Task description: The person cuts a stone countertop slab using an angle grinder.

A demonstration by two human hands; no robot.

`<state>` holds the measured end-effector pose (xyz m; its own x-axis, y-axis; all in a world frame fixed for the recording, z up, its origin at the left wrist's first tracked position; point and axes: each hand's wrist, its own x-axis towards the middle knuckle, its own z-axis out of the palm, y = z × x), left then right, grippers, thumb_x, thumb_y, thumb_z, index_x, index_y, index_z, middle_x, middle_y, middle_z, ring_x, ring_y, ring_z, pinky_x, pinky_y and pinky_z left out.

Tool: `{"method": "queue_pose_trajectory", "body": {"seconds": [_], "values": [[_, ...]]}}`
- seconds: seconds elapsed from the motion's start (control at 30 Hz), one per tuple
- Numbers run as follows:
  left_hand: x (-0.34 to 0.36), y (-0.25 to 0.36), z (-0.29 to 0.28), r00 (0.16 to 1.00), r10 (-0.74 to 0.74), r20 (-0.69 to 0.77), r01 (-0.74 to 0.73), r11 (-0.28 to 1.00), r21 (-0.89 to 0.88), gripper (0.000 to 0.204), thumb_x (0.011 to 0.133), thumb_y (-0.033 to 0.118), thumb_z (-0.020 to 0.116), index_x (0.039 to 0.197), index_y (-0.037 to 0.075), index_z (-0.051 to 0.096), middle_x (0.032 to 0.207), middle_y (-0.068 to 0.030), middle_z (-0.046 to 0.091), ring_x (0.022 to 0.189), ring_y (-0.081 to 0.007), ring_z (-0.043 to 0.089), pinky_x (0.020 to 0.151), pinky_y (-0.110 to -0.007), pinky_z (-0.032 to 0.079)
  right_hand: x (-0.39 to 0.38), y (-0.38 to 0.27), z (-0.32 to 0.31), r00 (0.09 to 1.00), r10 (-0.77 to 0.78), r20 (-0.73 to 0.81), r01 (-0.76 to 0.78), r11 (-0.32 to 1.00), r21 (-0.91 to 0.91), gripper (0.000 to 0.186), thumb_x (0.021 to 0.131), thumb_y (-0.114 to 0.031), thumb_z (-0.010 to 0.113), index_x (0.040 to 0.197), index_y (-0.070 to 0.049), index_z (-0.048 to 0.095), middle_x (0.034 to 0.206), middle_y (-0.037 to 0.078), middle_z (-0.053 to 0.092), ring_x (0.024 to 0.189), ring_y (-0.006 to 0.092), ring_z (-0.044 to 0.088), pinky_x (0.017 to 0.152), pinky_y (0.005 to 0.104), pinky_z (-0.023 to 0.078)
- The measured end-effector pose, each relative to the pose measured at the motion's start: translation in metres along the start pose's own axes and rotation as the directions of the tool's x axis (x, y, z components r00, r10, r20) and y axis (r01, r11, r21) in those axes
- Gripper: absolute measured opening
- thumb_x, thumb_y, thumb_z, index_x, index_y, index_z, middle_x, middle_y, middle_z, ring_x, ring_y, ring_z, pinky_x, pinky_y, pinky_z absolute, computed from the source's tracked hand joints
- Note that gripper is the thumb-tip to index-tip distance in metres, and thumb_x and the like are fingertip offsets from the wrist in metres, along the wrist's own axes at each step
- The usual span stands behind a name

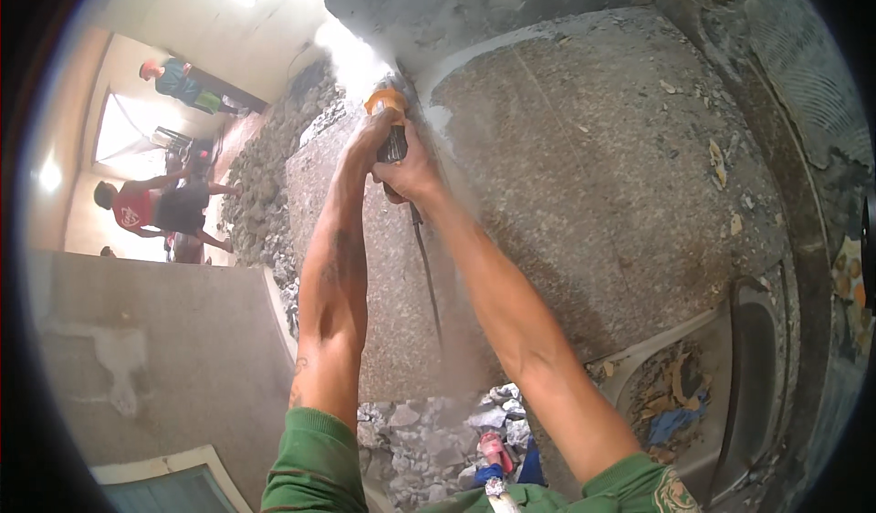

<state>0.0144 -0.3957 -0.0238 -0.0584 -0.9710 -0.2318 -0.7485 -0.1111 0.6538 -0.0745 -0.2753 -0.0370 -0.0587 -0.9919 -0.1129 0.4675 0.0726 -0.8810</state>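
Both my arms reach forward over a rough grey concrete floor (pixel 584 184). My left hand (pixel 374 137) wraps around the orange-and-black body of a corded power tool (pixel 392 145), shaped like an angle grinder. Close beside it, my right hand (pixel 412 168) grips the rear part of the same tool. An orange collar sits just ahead of the left hand. The tool's front end points away from me, toward the base of a grey wall (pixel 484 6); glare hides its working tip. A dark cord (pixel 426 266) runs back from the tool between my forearms.
Broken rubble (pixel 260 184) lies along the left edge, with more rubble (pixel 411 440) near my foot (pixel 494 454). Two people, one in red (pixel 134 207) and one in dark green (pixel 175 81), are at far left. A grey curved panel (pixel 703 349) holds scraps at lower right.
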Motion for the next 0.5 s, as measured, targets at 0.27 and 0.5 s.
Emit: {"method": "queue_pose_trajectory", "body": {"seconds": [0.27,0.5], "values": [[0.015,0.002,0.009,0.990,0.121,0.071,-0.134,0.968,0.211,0.054,0.082,0.032,0.052,0.125,-0.001,0.050,0.123,-0.0261,0.052,0.113,-0.0343,0.051,0.094,-0.042,0.039,-0.004,-0.004,0.001,0.999,0.030,-0.031,-0.030,1.000,0.006,0.084,0.070,-0.004,0.067,0.143,-0.013,0.026,0.071,0.005,0.057,0.045,0.0107,0.050,0.036,0.0272,0.038],[-0.009,-0.032,0.017,0.921,0.382,0.071,-0.378,0.839,0.392,0.060,0.081,0.034,0.054,0.130,0.000,0.047,0.132,-0.0245,0.046,0.117,-0.0371,0.048,0.099,-0.044,0.037,-0.041,0.002,0.004,0.999,0.036,-0.040,-0.038,0.998,-0.059,0.077,0.072,-0.006,0.069,0.137,-0.013,0.029,0.069,0.003,0.054,0.042,0.0100,0.048,0.034,0.0267,0.036]]}}
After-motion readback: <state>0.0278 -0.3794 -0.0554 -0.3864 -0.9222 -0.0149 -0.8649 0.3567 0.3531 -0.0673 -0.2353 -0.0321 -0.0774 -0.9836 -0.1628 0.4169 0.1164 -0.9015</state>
